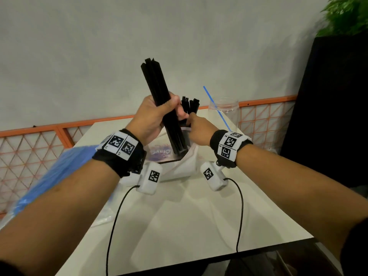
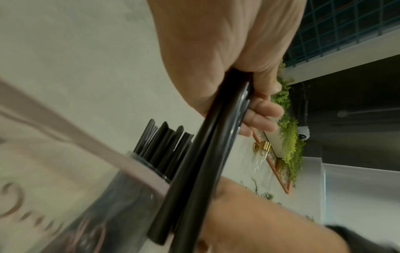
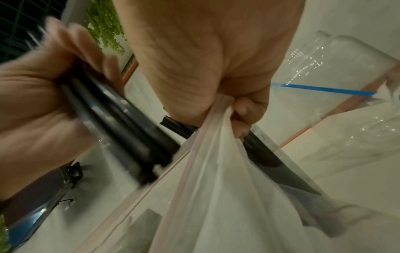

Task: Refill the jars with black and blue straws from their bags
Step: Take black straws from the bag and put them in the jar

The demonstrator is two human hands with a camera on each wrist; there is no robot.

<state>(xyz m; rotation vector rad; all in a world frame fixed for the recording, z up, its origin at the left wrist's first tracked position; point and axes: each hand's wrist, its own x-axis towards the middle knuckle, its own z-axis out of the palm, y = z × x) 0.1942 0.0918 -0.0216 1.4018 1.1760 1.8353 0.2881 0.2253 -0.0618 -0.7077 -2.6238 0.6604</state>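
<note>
My left hand (image 1: pixel 157 114) grips a thick bundle of black straws (image 1: pixel 159 90) and holds it upright and tilted, its lower ends still inside the clear zip bag (image 1: pixel 185 166). The fingers curl round the bundle (image 2: pixel 205 162) in the left wrist view. Just right of it, my right hand (image 1: pixel 196 126) pinches the bag's rim (image 3: pixel 216 119). More black straws (image 1: pixel 190 105) stick up behind the hands, apparently from the same bag. A clear jar (image 1: pixel 227 110) holding one blue straw (image 1: pixel 216 108) stands at the table's far right.
A bag of blue straws (image 1: pixel 49 176) lies along the left edge of the white table (image 1: pixel 189 226). Two black cables trail from the wrist cameras across the table. An orange mesh railing (image 1: pixel 39 144) runs behind, and a dark planter (image 1: pixel 334 116) stands at the right.
</note>
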